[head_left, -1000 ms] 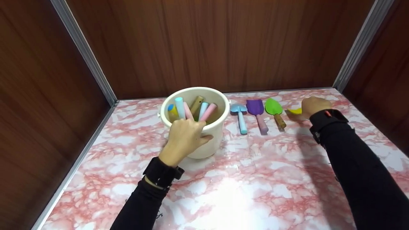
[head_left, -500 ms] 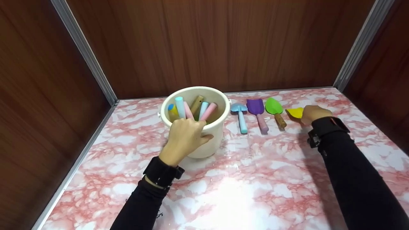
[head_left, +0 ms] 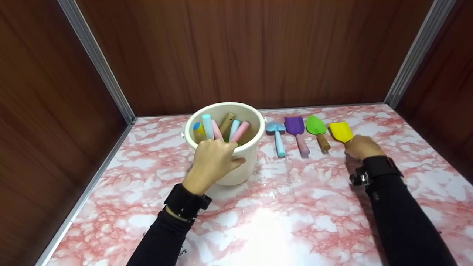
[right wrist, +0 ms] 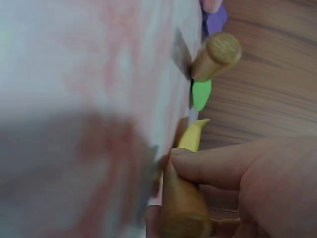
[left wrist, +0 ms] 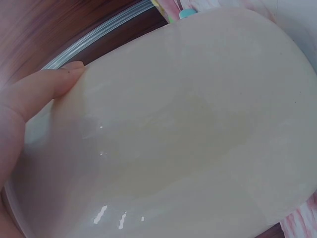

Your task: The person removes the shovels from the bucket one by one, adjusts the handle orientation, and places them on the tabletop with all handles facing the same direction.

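My left hand (head_left: 214, 159) grips the near rim of a white bucket (head_left: 240, 166), fingers over the edge and thumb outside; the left wrist view shows that thumb against the bucket's wall (left wrist: 173, 129). Handles in pink, light blue, brown and yellow-blue stick up inside it. At the right, my right hand (head_left: 364, 147) holds a yellow toy shovel (head_left: 340, 131) by its wooden handle (right wrist: 184, 203), thumb and fingers around it. The yellow blade lies at the table surface, pointing to the back. Whether the shovel touches the table I cannot tell.
Left of the yellow shovel lie a green trowel (head_left: 316, 125) with a brown handle, a purple shovel (head_left: 294, 126) with a pink handle and a light-blue tool (head_left: 279, 144). Wooden panels (head_left: 236, 51) wall the marbled table (head_left: 236, 221) at the back and sides.
My right hand has moved toward me and down, and the yellow blade, mostly hidden before, now shows in full. My left hand stays on the bucket rim.
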A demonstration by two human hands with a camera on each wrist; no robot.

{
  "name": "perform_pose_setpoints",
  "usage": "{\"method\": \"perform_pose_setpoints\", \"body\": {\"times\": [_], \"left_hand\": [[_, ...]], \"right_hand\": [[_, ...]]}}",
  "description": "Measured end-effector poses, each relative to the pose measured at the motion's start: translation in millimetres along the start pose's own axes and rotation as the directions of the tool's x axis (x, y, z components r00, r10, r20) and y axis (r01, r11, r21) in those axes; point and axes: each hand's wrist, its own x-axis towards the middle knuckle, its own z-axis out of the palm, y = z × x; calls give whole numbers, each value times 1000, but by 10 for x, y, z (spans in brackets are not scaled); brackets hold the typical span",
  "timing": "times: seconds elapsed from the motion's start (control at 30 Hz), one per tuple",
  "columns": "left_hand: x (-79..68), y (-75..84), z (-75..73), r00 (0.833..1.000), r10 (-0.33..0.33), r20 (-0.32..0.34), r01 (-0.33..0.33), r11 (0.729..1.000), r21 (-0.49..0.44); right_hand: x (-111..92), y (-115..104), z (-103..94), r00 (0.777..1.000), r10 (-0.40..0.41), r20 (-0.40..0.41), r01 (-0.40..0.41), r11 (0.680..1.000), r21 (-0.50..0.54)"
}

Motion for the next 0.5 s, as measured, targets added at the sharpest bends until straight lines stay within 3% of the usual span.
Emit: {"method": "perform_pose_setpoints", "body": {"times": [0.37, 0.5], "left_hand": [[-10, 2, -15, 1000, -11, 6, 11, 1000, -25], [-11, 0, -19, 1000, -9, 17, 10, 1000, -20]], "right_hand": [[-10, 92, 150, 994, -6, -112, 10, 999, 38], [-76, 82, 78, 998, 10, -68, -7, 998, 55]]}}
